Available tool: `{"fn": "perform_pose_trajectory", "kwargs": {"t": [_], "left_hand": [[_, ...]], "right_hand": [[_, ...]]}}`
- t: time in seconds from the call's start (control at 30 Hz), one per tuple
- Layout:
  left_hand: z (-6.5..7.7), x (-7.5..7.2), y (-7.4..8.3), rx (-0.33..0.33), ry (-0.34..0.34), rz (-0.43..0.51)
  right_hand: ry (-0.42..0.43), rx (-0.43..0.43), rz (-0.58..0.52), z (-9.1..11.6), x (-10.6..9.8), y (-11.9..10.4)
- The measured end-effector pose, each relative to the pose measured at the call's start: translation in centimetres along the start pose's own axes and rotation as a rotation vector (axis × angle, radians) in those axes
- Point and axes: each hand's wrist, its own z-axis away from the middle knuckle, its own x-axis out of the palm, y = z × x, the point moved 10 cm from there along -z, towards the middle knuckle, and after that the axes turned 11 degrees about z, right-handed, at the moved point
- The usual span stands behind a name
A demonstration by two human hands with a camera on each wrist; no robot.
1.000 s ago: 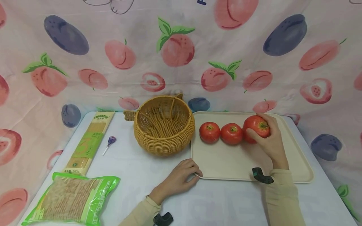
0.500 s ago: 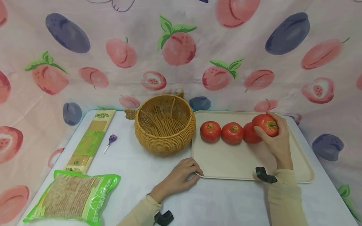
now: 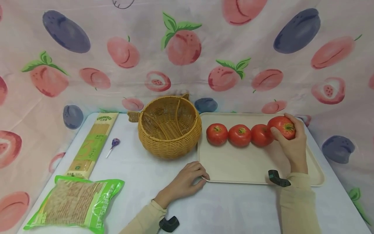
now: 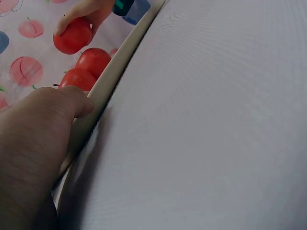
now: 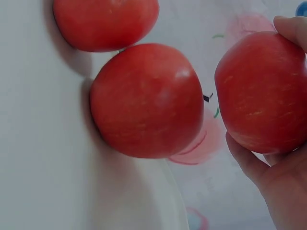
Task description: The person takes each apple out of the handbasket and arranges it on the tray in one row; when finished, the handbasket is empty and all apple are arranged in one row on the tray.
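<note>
My right hand point(image 3: 293, 146) grips a red apple point(image 3: 280, 127) between thumb and fingers. That apple is held above the right part of the beige tray point(image 3: 233, 167). Three more red apples stand in a row along the tray's back half: a left one point(image 3: 217, 134), a middle one point(image 3: 239, 136) and a right one point(image 3: 261, 135), close beside the held one. In the right wrist view the held apple point(image 5: 264, 93) is apart from the nearest apple point(image 5: 148, 100). My left hand point(image 3: 185, 182) holds the tray's front left corner, its thumb on the rim point(image 4: 100, 91) in the left wrist view.
A fish-shaped wicker basket point(image 3: 169, 148) stands at the tray's left. Farther left lie a lollipop point(image 3: 115, 142), a pack of noodles point(image 3: 92, 144) and a green-edged bag point(image 3: 73, 203) of brownish strips. A fruit-print cloth point(image 3: 184, 78) hangs behind the table.
My right hand has lifted its apple and carried it rightward, uncovering the third apple in the row. My left hand stays at the tray's corner.
</note>
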Motion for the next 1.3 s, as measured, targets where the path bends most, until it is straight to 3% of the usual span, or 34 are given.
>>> {"fn": "perform_pose_trajectory", "kwargs": {"t": [0.73,1.07,1.3], "left_hand": [[0.0,0.0,0.1,0.011,-0.001,-0.018],[0.0,0.0,-0.2,-0.004,-0.005,-0.002],[0.0,0.0,-0.1,-0.015,-0.012,-0.007]], "right_hand": [[0.027,0.126,-0.034,-0.8,-0.9,3.8],[-0.006,0.196,-0.016,-1.4,-0.6,5.3],[-0.072,0.319,0.009,-1.4,-0.1,7.1]]}}
